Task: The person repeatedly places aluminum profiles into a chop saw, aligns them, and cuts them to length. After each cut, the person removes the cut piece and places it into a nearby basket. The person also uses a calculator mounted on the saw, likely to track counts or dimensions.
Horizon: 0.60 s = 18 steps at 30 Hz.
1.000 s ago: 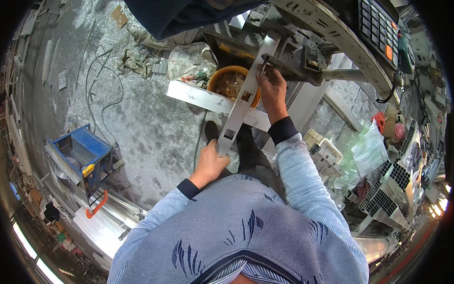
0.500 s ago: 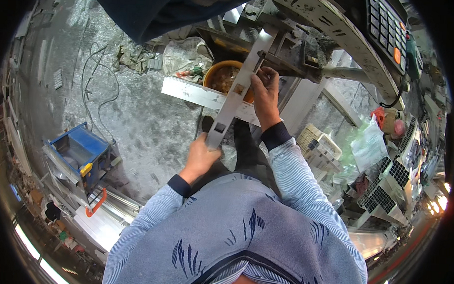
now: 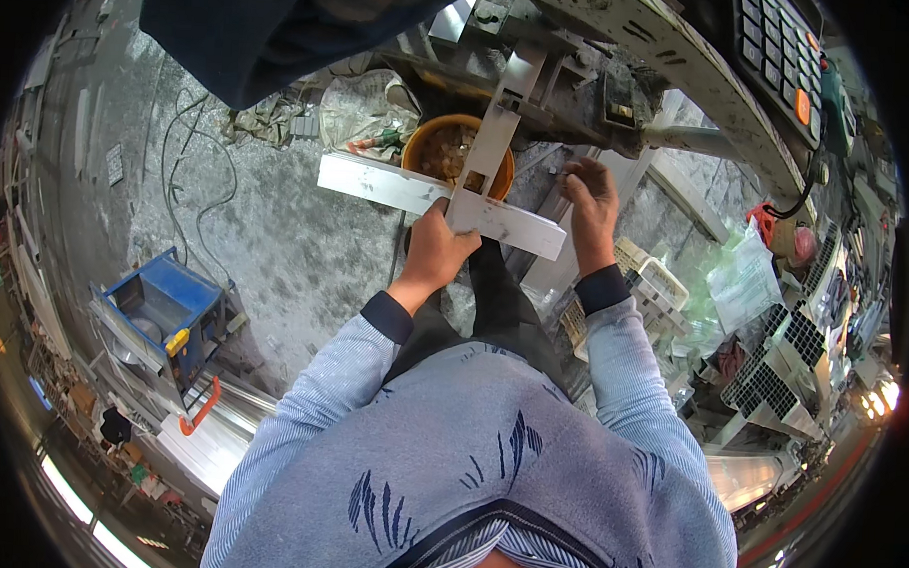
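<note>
Grey floor (image 3: 295, 268) below bar (image 3: 492, 140) and hands (image 3: 440, 247)

Beneath me I see the grey, smudged floor (image 3: 295, 268) carrying a looping dark cable (image 3: 235, 179) and a blue metal stand (image 3: 179, 286) to my left, a whitish sack (image 3: 366, 106) and an orange tub (image 3: 409, 152) ahead, and a pale metal bar (image 3: 688, 197) and a cream plastic crate (image 3: 665, 283) to my right.

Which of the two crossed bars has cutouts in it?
The upper bar, with its near end at the left hand: dark cutouts show along its face. The crosswise bar shows none.
</note>
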Tool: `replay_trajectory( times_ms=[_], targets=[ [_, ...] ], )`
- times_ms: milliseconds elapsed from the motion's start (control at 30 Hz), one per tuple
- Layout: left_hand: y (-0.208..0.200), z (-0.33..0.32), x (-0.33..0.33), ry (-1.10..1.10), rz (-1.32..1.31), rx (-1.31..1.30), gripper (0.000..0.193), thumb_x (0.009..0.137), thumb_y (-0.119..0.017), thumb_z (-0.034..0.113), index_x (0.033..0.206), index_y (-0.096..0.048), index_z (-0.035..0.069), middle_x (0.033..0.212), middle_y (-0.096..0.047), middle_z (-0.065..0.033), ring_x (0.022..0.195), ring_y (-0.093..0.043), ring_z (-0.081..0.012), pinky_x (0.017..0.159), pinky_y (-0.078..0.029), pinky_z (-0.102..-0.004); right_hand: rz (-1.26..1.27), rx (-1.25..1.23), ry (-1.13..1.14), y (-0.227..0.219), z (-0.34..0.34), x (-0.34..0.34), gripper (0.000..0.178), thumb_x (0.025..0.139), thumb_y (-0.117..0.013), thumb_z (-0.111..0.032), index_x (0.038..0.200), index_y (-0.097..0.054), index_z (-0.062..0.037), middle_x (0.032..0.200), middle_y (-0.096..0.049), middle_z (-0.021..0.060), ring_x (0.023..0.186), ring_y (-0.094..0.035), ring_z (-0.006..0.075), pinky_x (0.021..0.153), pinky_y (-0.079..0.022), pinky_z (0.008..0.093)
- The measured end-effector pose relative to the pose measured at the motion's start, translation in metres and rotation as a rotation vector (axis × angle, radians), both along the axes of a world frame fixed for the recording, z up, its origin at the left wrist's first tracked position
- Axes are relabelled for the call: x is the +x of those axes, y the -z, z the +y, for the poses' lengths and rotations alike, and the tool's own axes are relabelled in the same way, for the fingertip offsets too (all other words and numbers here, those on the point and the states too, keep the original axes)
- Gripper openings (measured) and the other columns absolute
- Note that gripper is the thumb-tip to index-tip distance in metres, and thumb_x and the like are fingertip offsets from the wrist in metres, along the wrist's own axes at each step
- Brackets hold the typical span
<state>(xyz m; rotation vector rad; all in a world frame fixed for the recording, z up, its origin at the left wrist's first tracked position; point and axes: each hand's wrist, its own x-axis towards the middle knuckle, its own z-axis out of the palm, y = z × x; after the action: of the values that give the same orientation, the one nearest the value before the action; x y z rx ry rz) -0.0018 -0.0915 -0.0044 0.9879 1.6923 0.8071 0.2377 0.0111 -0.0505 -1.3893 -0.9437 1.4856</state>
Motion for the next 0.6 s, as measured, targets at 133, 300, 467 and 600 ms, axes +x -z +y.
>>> replay_trajectory(
  times_ms=[133, 300, 467, 600],
  targets=[
    [0.002, -0.001, -0.001, 0.021, 0.031, -0.01, 0.042, 0.079, -0.076, 0.02, 0.105, -0.063, -0.01, 0.093, -0.071, -0.0296, 0.093, -0.071, -0.0456, 0.08, -0.057, -0.0454, -0.339, 0.194, -0.014, -0.012, 0.025, 0.023, 0.028, 0.095, -0.064, -0.002, 0.124, -0.062, -0.001, 0.107, -0.071, 0.0062, 0.096, -0.067, 0.0139, 0.086, -0.053, 0.0274],
    [0.0, 0.002, -0.002, 0.022, -0.029, -0.027, 0.043, 0.08, -0.076, 0.02, 0.11, -0.064, -0.008, 0.097, -0.073, -0.0261, 0.094, -0.072, -0.0416, 0.082, -0.056, -0.0434, -0.916, 0.475, -0.099, -0.041, 0.058, 0.031, 0.048, 0.091, -0.067, -0.007, 0.138, -0.059, -0.01, 0.098, -0.073, 0.0136, 0.085, -0.072, 0.024, 0.077, -0.057, 0.0362],
    [0.001, 0.003, -0.003, 0.029, -0.102, -0.011, 0.036, 0.083, -0.075, 0.018, 0.109, -0.064, -0.005, 0.087, -0.072, -0.0151, 0.079, -0.07, -0.0245, 0.073, -0.055, -0.0359, -1.262, 0.378, -0.209, -0.052, 0.075, 0.026, 0.053, 0.09, -0.066, -0.017, 0.142, -0.057, -0.0212, 0.104, -0.074, 0.0154, 0.092, -0.072, 0.0348, 0.077, -0.057, 0.0459],
    [0.006, 0.002, -0.002, 0.014, -0.071, -0.031, 0.035, 0.082, -0.075, 0.019, 0.106, -0.064, -0.004, 0.078, -0.07, -0.0103, 0.068, -0.067, -0.0172, 0.065, -0.053, -0.0332, -1.36, 0.386, -0.28, -0.048, 0.079, 0.024, 0.057, 0.088, -0.067, -0.019, 0.144, -0.056, -0.023, 0.105, -0.075, 0.0159, 0.093, -0.073, 0.0371, 0.077, -0.057, 0.0478]
  ],
)
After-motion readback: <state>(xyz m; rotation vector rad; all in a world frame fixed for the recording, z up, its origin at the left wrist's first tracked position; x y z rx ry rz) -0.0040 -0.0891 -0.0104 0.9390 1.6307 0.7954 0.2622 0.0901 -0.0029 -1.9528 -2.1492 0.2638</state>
